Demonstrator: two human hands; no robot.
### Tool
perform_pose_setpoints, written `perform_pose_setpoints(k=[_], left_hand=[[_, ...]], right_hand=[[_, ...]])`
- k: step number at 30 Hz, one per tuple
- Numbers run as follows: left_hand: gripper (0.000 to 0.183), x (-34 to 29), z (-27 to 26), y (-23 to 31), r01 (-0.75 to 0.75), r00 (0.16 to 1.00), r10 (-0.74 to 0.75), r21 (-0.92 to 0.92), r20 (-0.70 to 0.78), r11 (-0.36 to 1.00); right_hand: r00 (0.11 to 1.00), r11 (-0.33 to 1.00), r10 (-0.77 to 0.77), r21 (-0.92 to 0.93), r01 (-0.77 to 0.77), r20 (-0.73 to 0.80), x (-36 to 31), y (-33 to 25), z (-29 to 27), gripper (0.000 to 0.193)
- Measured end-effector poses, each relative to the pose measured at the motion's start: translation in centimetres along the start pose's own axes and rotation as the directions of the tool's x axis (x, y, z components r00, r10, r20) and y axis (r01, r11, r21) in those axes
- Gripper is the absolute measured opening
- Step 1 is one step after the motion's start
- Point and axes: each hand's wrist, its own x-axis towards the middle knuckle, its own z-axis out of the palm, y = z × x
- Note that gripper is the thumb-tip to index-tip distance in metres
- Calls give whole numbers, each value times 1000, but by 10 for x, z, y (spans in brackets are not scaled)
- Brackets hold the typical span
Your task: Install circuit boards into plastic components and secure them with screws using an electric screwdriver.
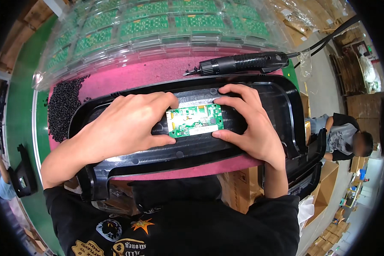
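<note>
A green circuit board point(196, 121) sits over the middle of a large black plastic housing point(260, 83), which lies on a pink mat. My left hand point(134, 121) grips the board's left end between thumb and fingers. At its right end, my right hand point(251, 121) pinches the corners, thumb at the near edge and fingers at the far edge. Whether the board rests fully on the housing floor, I cannot tell. Just beyond the housing's far rim lies a black electric screwdriver point(243, 63), its bit pointing left.
A heap of small black screws point(64, 106) spreads at the mat's left. Clear trays of green boards point(166, 21) stand along the far side. Another black housing point(305, 173) is at the right, near a seated person point(347, 134). A second person's arm point(2, 164) shows far left.
</note>
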Motion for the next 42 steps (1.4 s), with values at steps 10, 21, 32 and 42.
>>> perform_pose_setpoints(k=[10, 21, 32, 42], left_hand=[[61, -2, -5, 2, 7, 998, -6, -28, 62, 1000], [60, -10, -8, -5, -27, 987, 28, -9, 159, 1000], [54, -14, -6, -10, -77, 994, 75, 21, 81, 997], [36, -11, -5, -9, -108, 992, 106, -26, -70, 994]], right_hand=[[1000, 1000, -13, -8, 13, 17, 1, -1, -1, 59], [867, 941, 169, -186, -284, -468, 3, -11, -61, 45], [730, 885, 401, 441, -151, -554, 47, 41, -64, 47], [936, 466, 208, 870, 160, -284, 107, -35, -8, 58]])
